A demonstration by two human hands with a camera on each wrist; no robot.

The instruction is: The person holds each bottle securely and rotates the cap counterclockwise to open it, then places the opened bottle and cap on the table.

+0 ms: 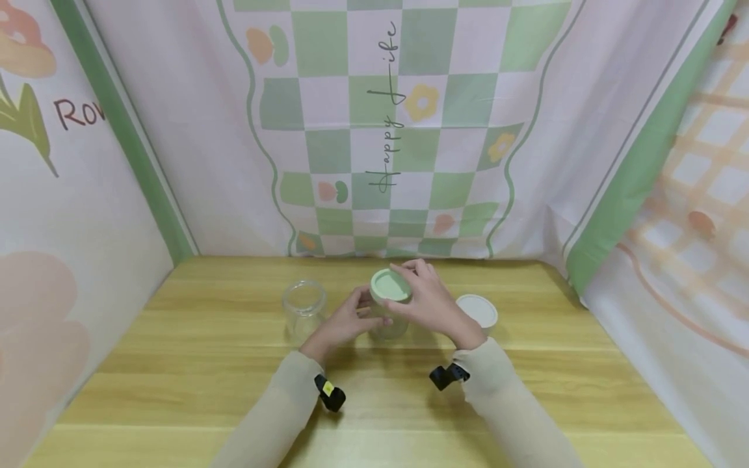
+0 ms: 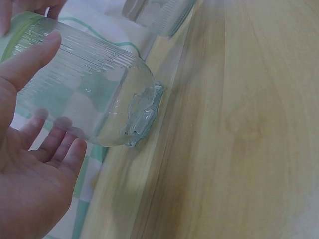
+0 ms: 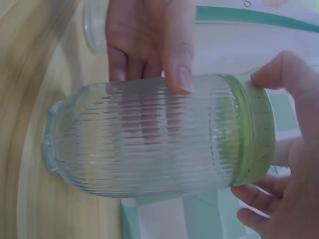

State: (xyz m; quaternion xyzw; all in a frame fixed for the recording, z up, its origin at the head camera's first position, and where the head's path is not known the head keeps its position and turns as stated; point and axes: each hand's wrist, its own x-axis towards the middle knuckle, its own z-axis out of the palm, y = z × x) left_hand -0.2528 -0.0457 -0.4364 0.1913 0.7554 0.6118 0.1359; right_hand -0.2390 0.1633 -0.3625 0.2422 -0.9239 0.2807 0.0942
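Observation:
A ribbed clear glass jar [image 3: 149,144] with a light green lid [image 1: 391,285] stands upright in the middle of the wooden table. My left hand [image 1: 345,323] holds the jar by its side, the thumb across the near face and the fingers round the far side. From above, my right hand [image 1: 432,302] grips the lid at its rim, thumb on one edge and fingers on the opposite one. In the right wrist view, the lid [image 3: 256,132] sits over the jar's mouth. The jar's glass foot shows close over the wood in the left wrist view.
A glass jar without a lid [image 1: 304,309] stands to the left of my left hand. On the right, partly behind my right wrist, is a white-lidded jar [image 1: 476,309]; its ribbed glass [image 2: 167,17] shows in the left wrist view. A patterned curtain [image 1: 374,130] hangs behind the table [image 1: 374,403].

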